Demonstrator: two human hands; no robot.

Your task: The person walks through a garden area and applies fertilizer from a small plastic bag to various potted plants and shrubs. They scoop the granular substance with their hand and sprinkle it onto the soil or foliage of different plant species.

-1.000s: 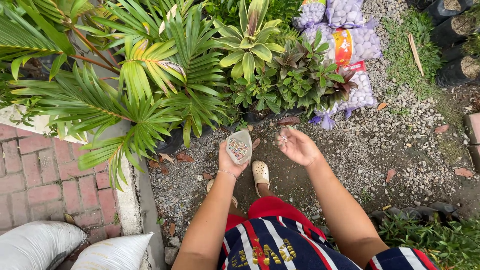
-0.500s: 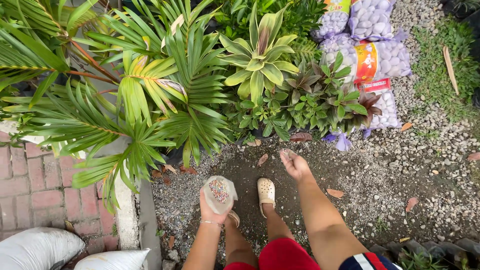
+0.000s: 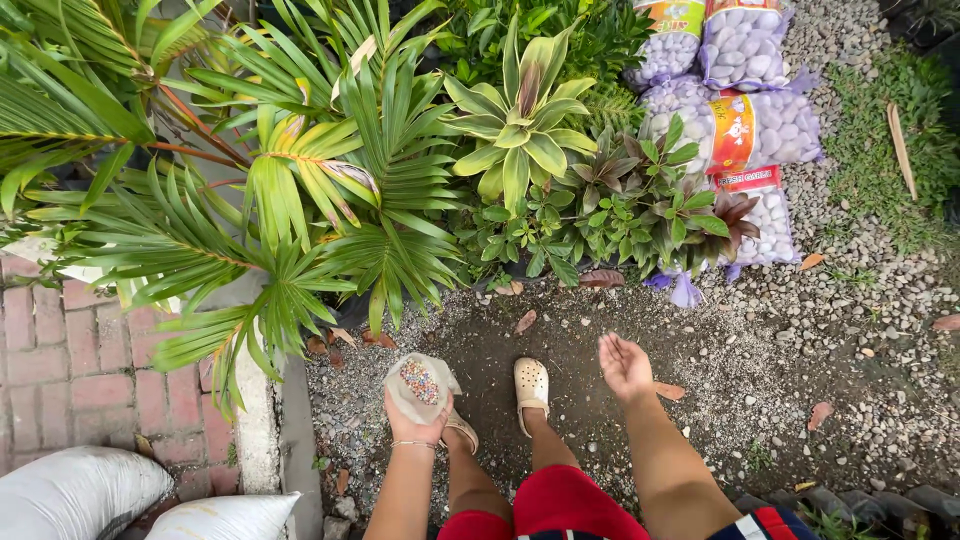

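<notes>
My left hand (image 3: 413,424) holds a small open plastic bag (image 3: 420,384) filled with tiny coloured granules, low at the centre-left above the gravel. My right hand (image 3: 625,366) hangs to the right of it, palm up and fingers loosely apart, with nothing visible in it, over a bare patch of dark soil (image 3: 580,340). Below the hands I see my legs and a cream clog (image 3: 531,386) on the soil. A row of leafy potted plants (image 3: 560,190) stands just beyond the soil patch.
A large palm (image 3: 250,190) spreads over the left. Clear sacks of white pebbles (image 3: 745,120) lie at the top right on grey gravel (image 3: 850,340). A brick path (image 3: 70,370) with a concrete kerb runs along the left, and two white sacks (image 3: 90,495) sit bottom left.
The view has pulled back and my hands have dropped lower. The left hand with the bag moved down; the right hand stayed open over the soil.
</notes>
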